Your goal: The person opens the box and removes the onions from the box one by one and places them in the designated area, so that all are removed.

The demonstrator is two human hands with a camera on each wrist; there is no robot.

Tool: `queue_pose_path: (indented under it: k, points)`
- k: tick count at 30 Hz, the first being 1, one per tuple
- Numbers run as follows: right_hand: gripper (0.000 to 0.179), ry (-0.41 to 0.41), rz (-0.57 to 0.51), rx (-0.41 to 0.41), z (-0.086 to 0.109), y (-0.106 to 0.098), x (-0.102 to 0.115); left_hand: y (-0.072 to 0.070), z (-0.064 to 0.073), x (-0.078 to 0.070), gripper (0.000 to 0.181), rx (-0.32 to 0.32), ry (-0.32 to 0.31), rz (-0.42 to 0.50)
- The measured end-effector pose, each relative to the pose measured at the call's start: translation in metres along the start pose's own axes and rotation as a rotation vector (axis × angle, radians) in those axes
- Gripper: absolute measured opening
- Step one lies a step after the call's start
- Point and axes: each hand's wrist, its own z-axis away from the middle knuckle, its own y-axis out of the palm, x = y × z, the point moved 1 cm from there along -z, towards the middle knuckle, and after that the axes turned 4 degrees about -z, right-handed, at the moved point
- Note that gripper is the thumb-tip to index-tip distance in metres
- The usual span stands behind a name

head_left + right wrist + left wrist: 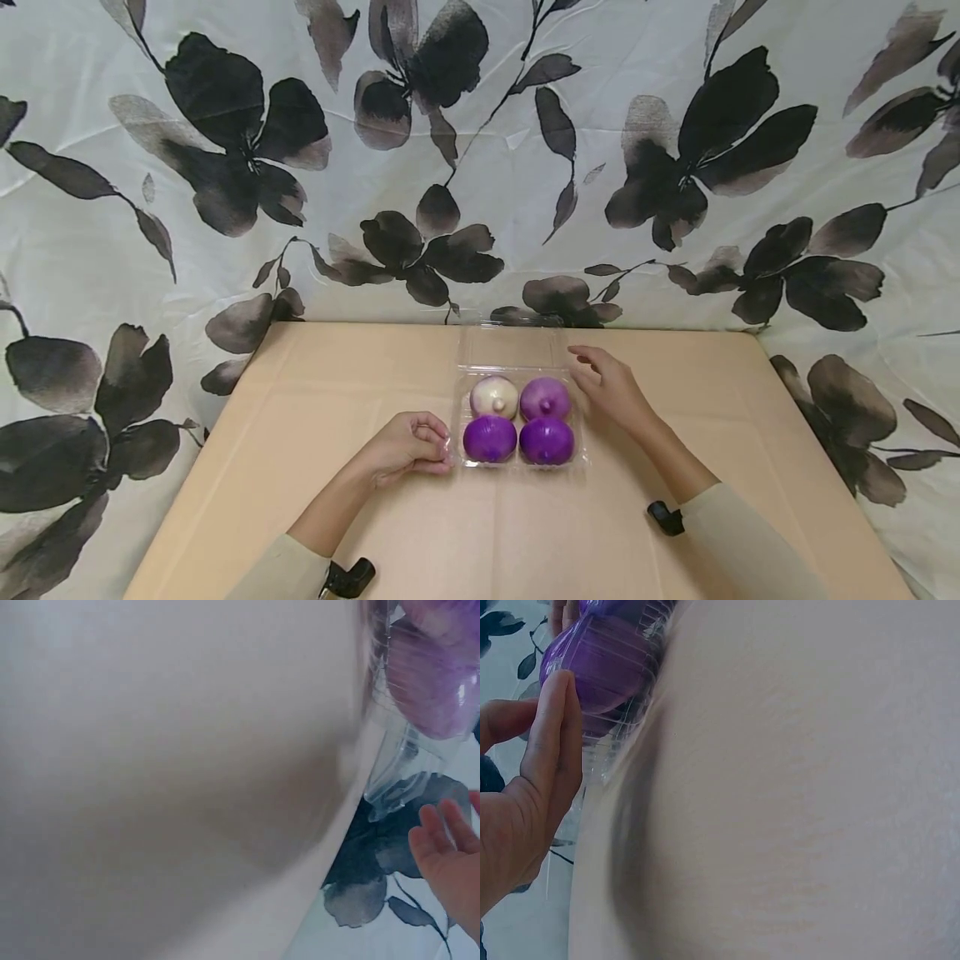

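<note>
— Dark flowers cover the pale cloth (525, 192) behind the tabletop (495, 542). What's hard to make out?
— Mostly the clear container (519, 372). It sits towards the tabletop's far side, and its see-through lid (512, 346), folded back, nearly vanishes against what lies behind.
— And inside?
— Four onions (546, 440) in two rows: three purple, plus a pale one (493, 398) at the back left. Their undersides are hidden from the head camera.
— The left hand (412, 446)?
— Pinching the container's left edge, thumb and fingers together; from above, the curled fingers mask the exact grip. Its wrist view shows the thumb and the ribbed side wall, though the frame's edge cuts off part of the hand.
— And the right hand (609, 379)?
— Beside the lid, fingers loose and gripping nothing. Its wrist view, blurry and cropped at the right, shows the fingers slightly spread, which the head view hardly does. Whether they touch plastic, I can't tell.
</note>
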Motion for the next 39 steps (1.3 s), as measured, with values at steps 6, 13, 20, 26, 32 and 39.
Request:
queue_pose_path:
  k: [6, 13, 20, 26, 32, 39]
  points:
    - [0.046, -0.145, 0.041, 0.047, 0.022, -0.004, 0.022, -0.002, 0.004, 0.0, 0.026, 0.003, -0.008, -0.011]
    - [0.05, -0.26, 0.106, 0.146, 0.042, -0.007, 0.044, -0.002, 0.007, -0.001, 0.025, 0.007, -0.005, -0.019]
    - [0.054, -0.33, 0.178, 0.306, 0.053, -0.009, 0.062, -0.002, 0.012, -0.003, 0.023, 0.017, -0.01, -0.018]
    - [0.057, -0.371, 0.22, 0.401, 0.057, -0.009, 0.073, -0.003, 0.015, -0.002, 0.022, 0.02, -0.016, -0.025]
    - [0.059, -0.373, 0.278, 0.493, 0.06, -0.001, 0.084, -0.005, 0.02, -0.001, 0.023, 0.027, -0.017, -0.035]
    - [0.058, -0.447, 0.339, 0.547, 0.063, 0.007, 0.093, -0.009, 0.027, 0.001, 0.027, 0.04, -0.025, -0.041]
